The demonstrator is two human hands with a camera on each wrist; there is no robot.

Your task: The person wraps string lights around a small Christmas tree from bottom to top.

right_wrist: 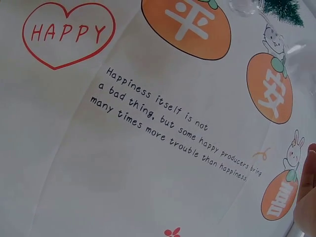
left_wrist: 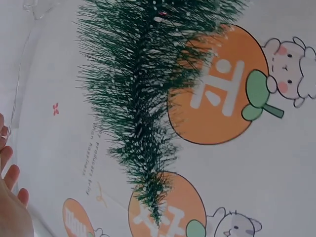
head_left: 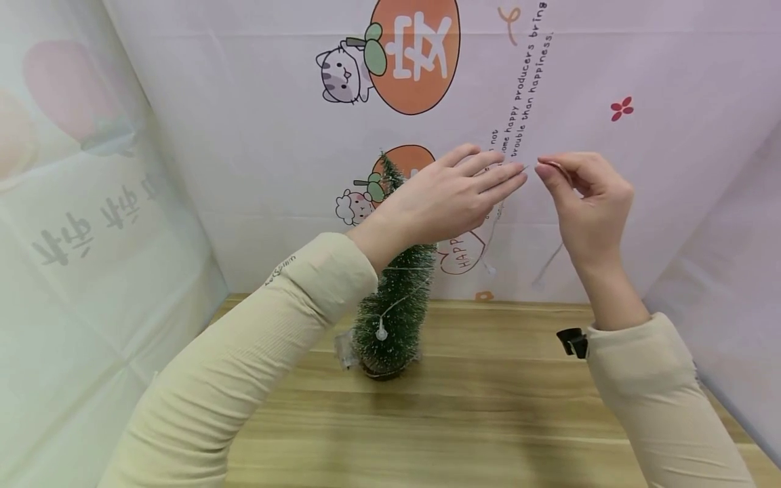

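Note:
A small green bottle-brush Christmas tree [head_left: 393, 318], flecked with white, stands upright on the table. A thin clear wire of a string light crosses it, with one round bulb [head_left: 381, 332] against its lower front. My left hand [head_left: 448, 193] is in front of the tree's upper part, fingers extended; its thumb and fingertip pinch the wire [left_wrist: 19, 79] in the left wrist view. To its right, my right hand [head_left: 592, 196] pinches the wire between thumb and forefinger. Two more bulbs hang below the hands, one bulb [head_left: 491, 270] by the printed heart. Blurred bulbs [right_wrist: 244, 6] show in the right wrist view.
A clear plastic piece [head_left: 346, 349] lies beside the tree's base, partly hidden. The wood-grain table [head_left: 488, 407] meets a printed white cloth backdrop [head_left: 256, 135], with cloth sides left and right. A black clip [head_left: 572, 343] sits at the right cuff.

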